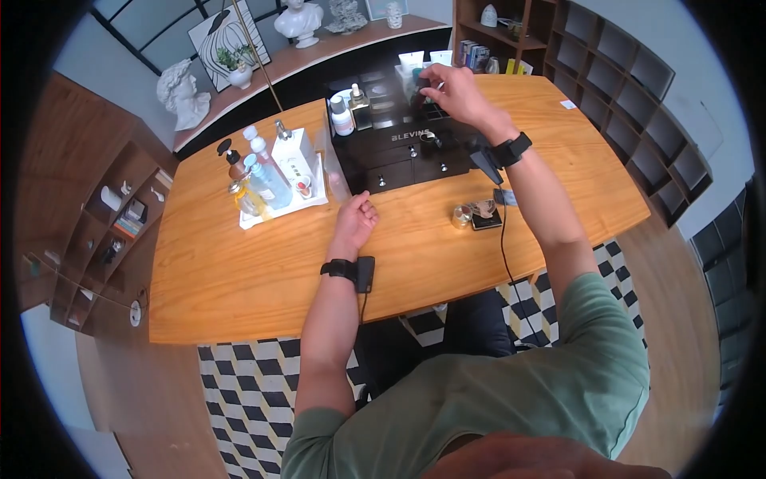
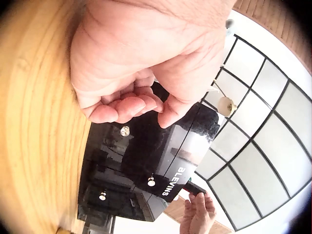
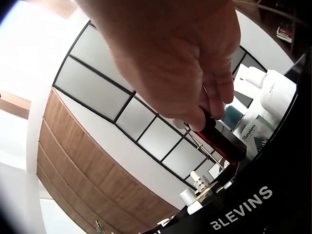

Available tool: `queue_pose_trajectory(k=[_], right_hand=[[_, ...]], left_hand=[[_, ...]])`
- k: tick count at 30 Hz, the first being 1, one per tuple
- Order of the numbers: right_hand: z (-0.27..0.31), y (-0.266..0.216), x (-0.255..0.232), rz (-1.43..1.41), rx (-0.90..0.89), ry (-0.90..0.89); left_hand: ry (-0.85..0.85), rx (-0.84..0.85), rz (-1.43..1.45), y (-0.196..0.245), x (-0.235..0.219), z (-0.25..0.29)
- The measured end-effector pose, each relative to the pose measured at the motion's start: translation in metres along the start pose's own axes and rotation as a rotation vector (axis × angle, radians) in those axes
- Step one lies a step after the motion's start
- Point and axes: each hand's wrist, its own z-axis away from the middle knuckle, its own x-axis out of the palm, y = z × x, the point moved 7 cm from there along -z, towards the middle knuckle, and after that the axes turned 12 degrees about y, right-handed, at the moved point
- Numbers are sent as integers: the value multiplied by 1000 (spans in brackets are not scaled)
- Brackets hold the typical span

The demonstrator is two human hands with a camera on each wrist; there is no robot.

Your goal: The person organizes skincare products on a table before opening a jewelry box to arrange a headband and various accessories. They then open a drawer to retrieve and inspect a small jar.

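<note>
Head view: shelves flank a wooden table bearing a black box.

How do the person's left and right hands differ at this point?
Load: the left hand holds nothing, its fingers loosely curled, while the right hand grips a dark, reddish container.
Place: the left hand is low, in front of the black box near its left corner; the right hand is up over the box's top.
Shared: each arm wears a black wrist strap.
</note>
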Motion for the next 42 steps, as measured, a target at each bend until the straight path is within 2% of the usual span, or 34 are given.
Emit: queue_pose_trajectory(k=[14,16,20,22,29,31,42], right_hand=[[0,9,4,12,72,-93],[0,7,9,38,-6,-96],[1,6,17,18,-37,-96],[2,7,24,57,34,-220],[5,2,29,84,-8,-229],[7,5,36,122,-9,-280],[10,-2,31,97,35,-179]], left_hand=[[-8,19,-6,2,3,2],[-7,11,1,1,3,1],[-27,11,-38,2,4,3],[-25,12,-40,2,3,3],[-22,14,-43,3,6,5],[-31,5,-45,2,5,4],[-29,5,-29,1,5,4]])
